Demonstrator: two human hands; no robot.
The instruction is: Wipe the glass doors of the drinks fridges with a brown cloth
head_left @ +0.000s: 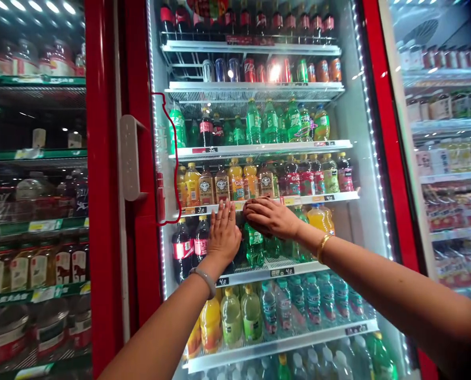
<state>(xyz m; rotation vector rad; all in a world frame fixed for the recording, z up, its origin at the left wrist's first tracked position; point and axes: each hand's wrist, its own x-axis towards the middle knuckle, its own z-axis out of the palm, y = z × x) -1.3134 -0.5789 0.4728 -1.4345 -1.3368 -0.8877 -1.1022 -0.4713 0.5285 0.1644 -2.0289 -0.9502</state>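
My left hand [224,232] lies flat against the glass door [352,232] of a drinks fridge, fingers stretched upward and holding nothing. A grey bangle [204,281] circles that wrist. Just to its right, my right hand [273,216] curves over a dark brown, cloth-like bundle [255,224] and presses it to the glass. The bundle is mostly hidden under the fingers. A gold bracelet [323,248] is on the right wrist. Behind the glass, near both hands, stand a green bottle [254,248] and dark cola bottles [183,250].
A white handle [131,158] sticks out from the red door frame [138,285] on the left. More fridges stand on both sides, with bottled drinks [19,266] at left and shelves of drinks [449,158] at right. A light reflection shows on the glass.
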